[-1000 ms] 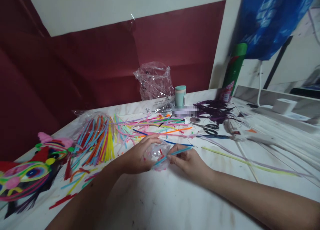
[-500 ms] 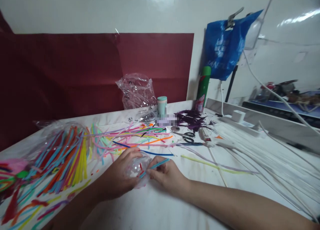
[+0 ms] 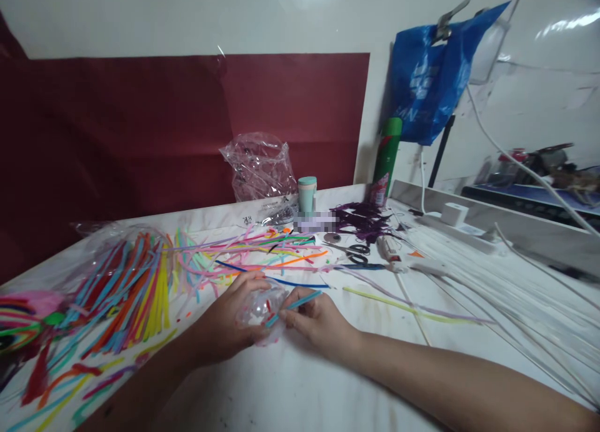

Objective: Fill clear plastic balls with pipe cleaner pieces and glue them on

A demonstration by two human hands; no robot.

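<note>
My left hand (image 3: 225, 322) is wrapped round a small clear plastic ball (image 3: 260, 310) with red bits inside, held just above the white table (image 3: 300, 388). My right hand (image 3: 319, 322) pinches a light blue pipe cleaner (image 3: 294, 306) whose lower end meets the ball. Both hands sit close together near the table's middle.
A clear bag of coloured pipe cleaners (image 3: 126, 288) lies at the left, loose ones (image 3: 262, 251) behind the hands. Scissors (image 3: 356, 252), a glue gun (image 3: 389, 251), purple scraps (image 3: 365, 218), a teal jar (image 3: 307, 194), a crumpled clear bag (image 3: 260, 166) and a green can (image 3: 388, 163) stand behind. White rods (image 3: 492, 276) spread at the right.
The view swung right and up, so the colourful mask at the left slid mostly out of sight. Both hands keep their hold on the ball and blue pipe cleaner.
</note>
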